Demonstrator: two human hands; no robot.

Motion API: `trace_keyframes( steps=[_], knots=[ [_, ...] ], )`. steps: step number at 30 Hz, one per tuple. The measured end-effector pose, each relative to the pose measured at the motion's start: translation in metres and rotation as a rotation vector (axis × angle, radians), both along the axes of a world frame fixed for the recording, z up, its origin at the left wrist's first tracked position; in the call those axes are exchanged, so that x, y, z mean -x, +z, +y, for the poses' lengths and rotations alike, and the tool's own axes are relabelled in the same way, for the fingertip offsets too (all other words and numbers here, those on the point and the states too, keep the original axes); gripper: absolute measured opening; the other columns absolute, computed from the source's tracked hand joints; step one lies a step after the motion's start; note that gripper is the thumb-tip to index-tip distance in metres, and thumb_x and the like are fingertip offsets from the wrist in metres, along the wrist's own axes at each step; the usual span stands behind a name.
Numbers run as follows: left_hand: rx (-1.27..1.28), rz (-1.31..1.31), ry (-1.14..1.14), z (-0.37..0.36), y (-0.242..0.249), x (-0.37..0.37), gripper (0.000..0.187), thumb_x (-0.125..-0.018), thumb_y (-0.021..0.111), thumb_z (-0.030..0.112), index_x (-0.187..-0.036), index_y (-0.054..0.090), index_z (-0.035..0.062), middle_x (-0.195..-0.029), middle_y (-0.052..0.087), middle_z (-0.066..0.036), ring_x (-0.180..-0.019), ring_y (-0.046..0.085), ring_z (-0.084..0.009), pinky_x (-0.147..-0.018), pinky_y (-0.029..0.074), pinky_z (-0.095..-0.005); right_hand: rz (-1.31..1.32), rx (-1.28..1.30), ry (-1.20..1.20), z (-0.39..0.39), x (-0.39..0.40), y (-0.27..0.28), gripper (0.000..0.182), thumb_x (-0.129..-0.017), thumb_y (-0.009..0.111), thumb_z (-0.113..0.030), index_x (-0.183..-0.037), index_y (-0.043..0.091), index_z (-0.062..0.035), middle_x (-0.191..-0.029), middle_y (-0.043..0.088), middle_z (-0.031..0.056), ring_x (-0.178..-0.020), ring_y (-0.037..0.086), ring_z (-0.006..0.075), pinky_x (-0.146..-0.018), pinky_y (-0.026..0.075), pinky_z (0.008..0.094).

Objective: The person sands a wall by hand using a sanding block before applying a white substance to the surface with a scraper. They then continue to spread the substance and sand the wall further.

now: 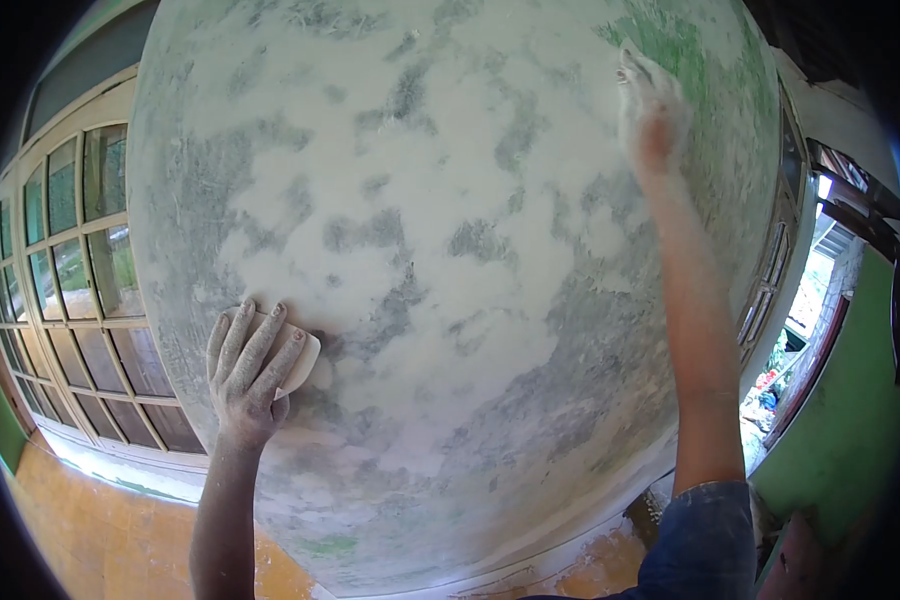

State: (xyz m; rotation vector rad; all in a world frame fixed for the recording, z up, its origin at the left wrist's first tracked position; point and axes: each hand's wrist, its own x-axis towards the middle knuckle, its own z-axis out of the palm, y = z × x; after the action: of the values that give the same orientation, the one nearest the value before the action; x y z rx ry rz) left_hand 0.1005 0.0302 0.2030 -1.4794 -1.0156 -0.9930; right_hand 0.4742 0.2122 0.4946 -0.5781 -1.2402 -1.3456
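My left hand [247,368], coated in pale dust, presses a flat cream-coloured piece with rounded corners [303,368] against the wall. Its fingers lie over the piece, and only the right end shows. On the upper right of the wall is my right hand [652,115], whitened with dust and slightly blurred, its fingers drawn together. What they hold, if anything, I cannot make out. The wall [450,290] between both hands carries patchy white filler over grey, with green paint showing at the upper right.
A glazed wooden door or window panel [80,270] stands to the left. Below it lies an orange-tan floor [100,520] with white dust along the edge. At the far right are another green wall [830,400] and a bright opening [810,300] to the outside.
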Motion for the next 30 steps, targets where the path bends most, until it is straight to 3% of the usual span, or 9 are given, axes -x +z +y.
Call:
trace_keyframes(
  steps=[3, 8, 10, 12, 16, 18, 26, 28, 30],
  knots=[
    [-0.016, 0.003, 0.023, 0.0, 0.0, 0.003, 0.027, -0.083, 0.054, 0.014, -0.108, 0.064, 0.0169, -0.126, 0.057, -0.009, -0.124, 0.046, -0.0332, -0.103, 0.034, -0.0519, -0.243, -0.046, 0.008, -0.004, 0.022, -0.033, 0.029, -0.089, 0.058, -0.02, -0.118, 0.061, -0.0212, -0.119, 0.058, 0.0007, -0.118, 0.048, 0.0245, -0.102, 0.035, 0.043],
    [-0.013, -0.019, 0.022, 0.002, -0.002, 0.001, 0.035, -0.076, 0.059, 0.012, -0.109, 0.064, 0.0199, -0.127, 0.057, -0.007, -0.124, 0.047, -0.0319, -0.103, 0.035, -0.0513, -0.105, -0.062, -0.17, -0.013, -0.005, -0.012, 0.027, -0.089, 0.057, -0.019, -0.116, 0.061, -0.0197, -0.119, 0.058, 0.0022, -0.118, 0.048, 0.0261, -0.102, 0.035, 0.0432],
    [0.002, -0.009, 0.049, 0.0, -0.001, 0.002, 0.033, -0.079, 0.056, 0.014, -0.11, 0.064, 0.0198, -0.126, 0.057, -0.007, -0.123, 0.048, -0.0322, -0.103, 0.035, -0.0516, 0.053, -0.026, -0.179, -0.004, -0.005, -0.017, 0.027, -0.09, 0.057, -0.019, -0.116, 0.061, -0.0194, -0.119, 0.058, 0.0025, -0.119, 0.048, 0.0264, -0.103, 0.034, 0.0432],
    [-0.016, -0.009, 0.042, 0.001, -0.001, 0.002, 0.033, -0.079, 0.055, 0.013, -0.11, 0.064, 0.0197, -0.126, 0.057, -0.007, -0.123, 0.047, -0.0322, -0.103, 0.035, -0.0516, -0.298, -0.032, -0.057, -0.019, 0.014, -0.039, 0.026, -0.089, 0.057, -0.02, -0.115, 0.061, -0.0203, -0.121, 0.058, 0.0015, -0.122, 0.046, 0.027, -0.103, 0.034, 0.0445],
    [0.008, 0.014, 0.021, -0.001, 0.0, 0.002, 0.025, -0.091, 0.045, 0.015, -0.107, 0.065, 0.0124, -0.124, 0.058, -0.011, -0.124, 0.046, -0.036, -0.103, 0.033, -0.0536, -0.363, -0.05, -0.16, -0.02, -0.004, -0.017, 0.029, -0.087, 0.059, -0.016, -0.116, 0.061, -0.0219, -0.123, 0.057, 0.0004, -0.124, 0.044, 0.0268, -0.104, 0.032, 0.0459],
    [0.012, 0.009, 0.013, -0.001, 0.0, 0.0, 0.026, -0.091, 0.045, 0.015, -0.107, 0.065, 0.0122, -0.124, 0.058, -0.012, -0.124, 0.046, -0.0362, -0.103, 0.033, -0.0536, -0.161, -0.033, 0.025, -0.008, -0.004, -0.009, 0.032, -0.085, 0.061, -0.012, -0.116, 0.06, -0.0226, -0.126, 0.056, -0.0006, -0.125, 0.044, 0.0263, -0.105, 0.03, 0.0471],
    [0.005, 0.011, 0.002, 0.0, -0.003, 0.002, 0.027, -0.091, 0.044, 0.016, -0.108, 0.065, 0.0129, -0.125, 0.057, -0.012, -0.125, 0.045, -0.0363, -0.104, 0.032, -0.0533, -0.359, -0.069, -0.115, -0.01, -0.014, 0.003, 0.034, -0.084, 0.06, -0.008, -0.115, 0.061, -0.0238, -0.13, 0.054, -0.0036, -0.129, 0.04, 0.0227, -0.107, 0.028, 0.0474],
    [0.007, -0.017, 0.029, 0.001, -0.005, 0.003, 0.041, -0.071, 0.056, 0.009, -0.111, 0.064, 0.0193, -0.129, 0.055, -0.007, -0.126, 0.045, -0.0328, -0.104, 0.033, -0.0526, -0.247, -0.05, -0.052, -0.01, -0.014, 0.0, 0.035, -0.085, 0.06, -0.008, -0.115, 0.061, -0.0243, -0.131, 0.054, -0.0044, -0.13, 0.04, 0.0212, -0.108, 0.027, 0.0471],
    [-0.001, -0.014, 0.026, 0.001, -0.004, 0.003, 0.041, -0.071, 0.056, 0.009, -0.11, 0.064, 0.0192, -0.129, 0.055, -0.007, -0.126, 0.045, -0.0326, -0.104, 0.033, -0.0527, -0.535, -0.03, -0.097, -0.016, -0.008, -0.019, 0.032, -0.085, 0.061, -0.01, -0.114, 0.061, -0.0234, -0.133, 0.052, -0.0055, -0.13, 0.041, 0.0198, -0.108, 0.026, 0.045]
  ],
)
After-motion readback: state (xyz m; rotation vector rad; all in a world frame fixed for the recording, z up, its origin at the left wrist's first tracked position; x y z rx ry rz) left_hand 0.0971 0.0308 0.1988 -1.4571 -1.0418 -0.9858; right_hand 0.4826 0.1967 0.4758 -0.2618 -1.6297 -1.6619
